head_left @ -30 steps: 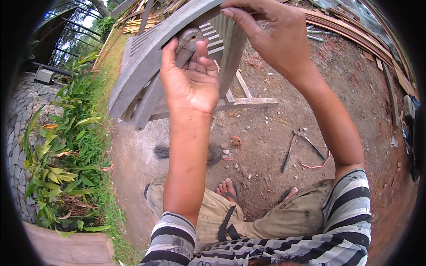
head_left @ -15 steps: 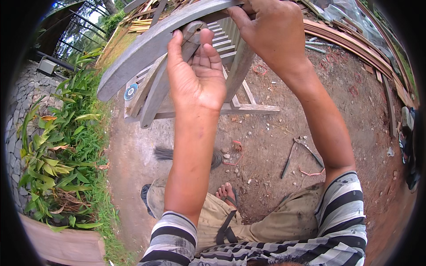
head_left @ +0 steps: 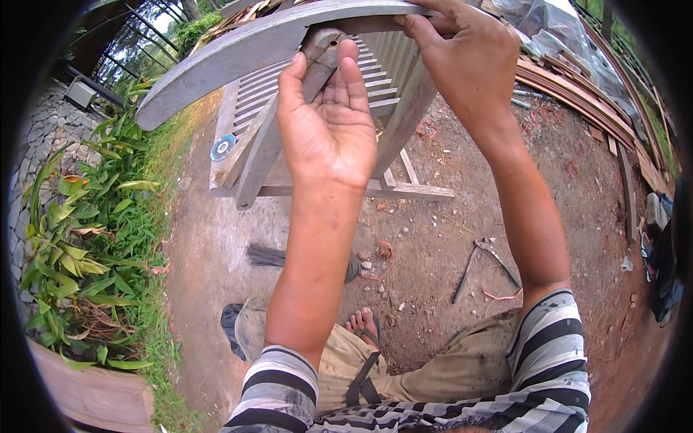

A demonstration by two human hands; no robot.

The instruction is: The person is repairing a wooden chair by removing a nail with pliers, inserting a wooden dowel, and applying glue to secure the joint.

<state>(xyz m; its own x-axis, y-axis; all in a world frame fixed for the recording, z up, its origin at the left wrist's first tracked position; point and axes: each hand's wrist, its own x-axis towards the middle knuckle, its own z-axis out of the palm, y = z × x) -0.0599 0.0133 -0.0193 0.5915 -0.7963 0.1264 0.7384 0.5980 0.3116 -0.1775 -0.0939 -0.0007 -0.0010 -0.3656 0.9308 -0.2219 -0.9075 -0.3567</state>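
Note:
A weathered wooden chair frame (head_left: 404, 126) with a slatted seat stands in front of me, its curved grey armrest (head_left: 195, 65) across the top. Beneath the armrest is a wooden strut (head_left: 317, 54) with a rounded end and a hole. My left hand (head_left: 325, 123), palm up, grips that strut with thumb and curled fingers; the fingers partly hide it. My right hand (head_left: 469, 65) pinches the armrest near its right part, fingers over the board. A blue grinding disc (head_left: 223, 148) lies on the frame at the left.
Pliers (head_left: 485, 263) and a bundle of dark wire (head_left: 271, 256) lie on the dirt near my feet. Stacked boards (head_left: 570, 94) with plastic sheeting are at the back right. Plants (head_left: 101, 252), a stone-paved edge and a grey box (head_left: 79, 92) line the left side.
The armrest's left end has risen and swung outward to the left, exposing more slats and the blue disc. Both hands have shifted rightward with their grips kept.

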